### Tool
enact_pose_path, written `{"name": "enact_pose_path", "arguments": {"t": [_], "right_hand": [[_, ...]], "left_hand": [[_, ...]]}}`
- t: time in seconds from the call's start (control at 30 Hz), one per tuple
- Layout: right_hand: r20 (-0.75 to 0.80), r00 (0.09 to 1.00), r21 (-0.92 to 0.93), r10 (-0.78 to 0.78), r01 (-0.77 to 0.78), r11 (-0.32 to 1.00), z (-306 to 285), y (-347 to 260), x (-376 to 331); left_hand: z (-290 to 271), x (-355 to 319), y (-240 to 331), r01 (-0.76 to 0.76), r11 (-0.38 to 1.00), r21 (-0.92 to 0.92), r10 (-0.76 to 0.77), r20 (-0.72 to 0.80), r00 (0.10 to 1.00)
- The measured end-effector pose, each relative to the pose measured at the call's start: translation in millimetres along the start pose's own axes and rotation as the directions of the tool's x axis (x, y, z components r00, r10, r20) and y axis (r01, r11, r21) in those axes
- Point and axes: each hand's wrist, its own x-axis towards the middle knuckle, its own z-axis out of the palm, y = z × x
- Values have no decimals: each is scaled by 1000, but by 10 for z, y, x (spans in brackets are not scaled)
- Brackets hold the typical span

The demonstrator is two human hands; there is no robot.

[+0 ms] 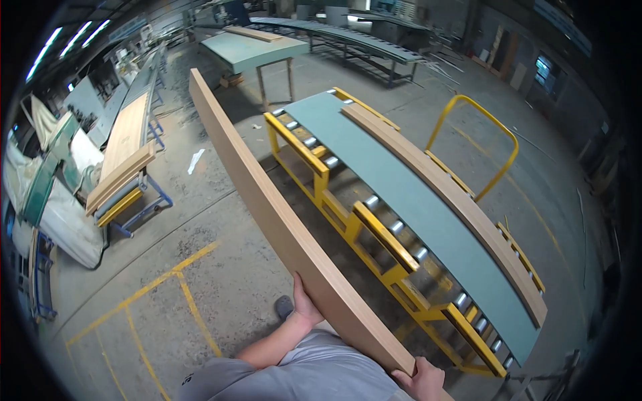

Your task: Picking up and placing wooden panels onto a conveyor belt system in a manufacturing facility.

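A long wooden board [281,227] slants across the middle, held on edge in front of my body. My left hand [305,306] presses against its near face, thumb up along the wood and the other fingers hidden beneath. At the board's near end, my right hand [424,381] is closed round the corner. To the right stands a yellow roller cart [354,230] bearing a long green panel [401,194]. Another wooden board [455,194] lies along the panel's far side, apart from the one I hold.
A green-topped table [257,50] with a plank on it stands ahead, a roller conveyor [341,37] behind it. At the left, long boards lie on a blue-framed conveyor [127,140]. A yellow hoop handle [513,144] rises beyond the cart. Yellow lines [150,293] mark the floor.
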Motion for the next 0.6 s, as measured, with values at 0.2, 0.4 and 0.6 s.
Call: {"name": "enact_pose_path", "arguments": {"t": [0.2,0.4,0.6], "right_hand": [[73,994,-50,-83,87,995,555,-983,436],[34,977,-76,-211,213,974,902,-2203,1092],[-7,940,-148,-342,337,930,1165,-3020,1819]], "left_hand": [[-393,72,1332,-89,993,-78,89,2,996],[-462,152,2702,-204,973,-105,192,-114,975],[-600,417,3669,-346,930,-121,313,-228,922]]}}
